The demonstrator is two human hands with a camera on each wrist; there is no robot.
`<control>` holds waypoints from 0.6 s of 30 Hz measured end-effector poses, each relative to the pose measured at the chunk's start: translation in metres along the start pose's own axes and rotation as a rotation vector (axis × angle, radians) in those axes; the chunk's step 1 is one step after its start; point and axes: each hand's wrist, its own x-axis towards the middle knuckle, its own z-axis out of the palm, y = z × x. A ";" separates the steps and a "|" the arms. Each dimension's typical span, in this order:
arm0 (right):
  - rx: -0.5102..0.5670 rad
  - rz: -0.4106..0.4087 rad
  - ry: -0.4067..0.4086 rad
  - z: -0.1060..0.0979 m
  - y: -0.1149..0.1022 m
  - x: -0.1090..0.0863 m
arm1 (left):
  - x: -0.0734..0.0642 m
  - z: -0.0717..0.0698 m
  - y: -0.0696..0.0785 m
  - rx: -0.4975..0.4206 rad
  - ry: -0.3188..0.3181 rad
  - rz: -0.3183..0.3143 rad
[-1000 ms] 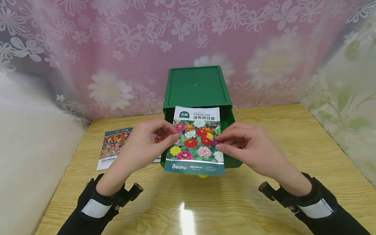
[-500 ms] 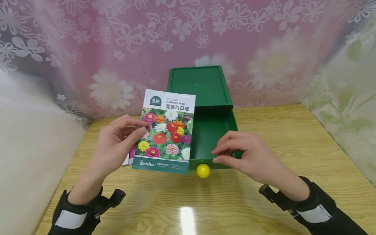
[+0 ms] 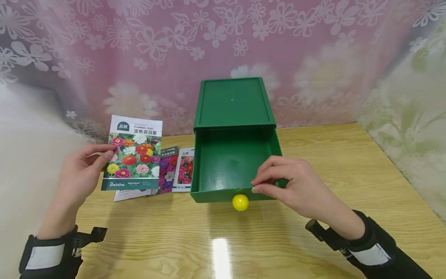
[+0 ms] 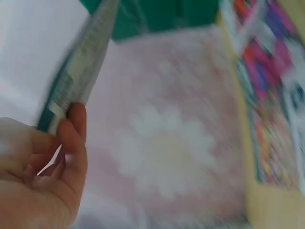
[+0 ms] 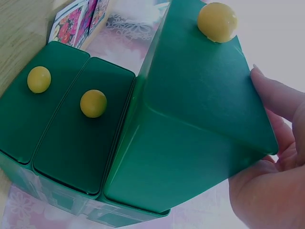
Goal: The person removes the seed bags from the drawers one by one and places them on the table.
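Observation:
My left hand (image 3: 83,166) pinches the left edge of a flower seed packet (image 3: 134,161) between thumb and fingers. The packet has a white top, zinnia pictures and a teal "Beishu" band, and is held up above other packets at the left. Its back shows edge-on in the left wrist view, above the hand (image 4: 52,162). My right hand (image 3: 292,178) hovers over the front right corner of a pulled-out green drawer (image 3: 205,197), fingers loosely curled, holding nothing, fingertips right at the rim. A yellow knob (image 3: 240,202) is on the drawer's front.
The green cabinet (image 3: 233,102) has two more drawers (image 5: 71,143) below with yellow knobs. Left of it lie several seed packets, a purple-flower packet (image 3: 168,170) and a white-bordered packet (image 3: 182,170) among them. A floral curtain (image 3: 244,46) hangs behind the wooden table (image 3: 156,240).
The seed packet has moved left from over the drawer, in my left hand. My right hand let go of it and stayed near the drawer's front corner. The drawer's inside is uncovered.

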 end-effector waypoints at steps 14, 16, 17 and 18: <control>-0.002 0.005 0.018 0.001 0.001 0.000 | 0.022 -0.006 -0.096 0.321 -0.064 -0.277; -0.002 0.010 0.018 0.001 0.001 -0.001 | 0.024 -0.006 -0.107 0.344 -0.082 -0.300; -0.002 0.014 0.017 0.001 0.001 -0.001 | 0.025 -0.006 -0.113 0.354 -0.093 -0.308; -0.002 0.017 0.016 0.001 0.001 -0.001 | 0.026 -0.005 -0.117 0.374 -0.103 -0.317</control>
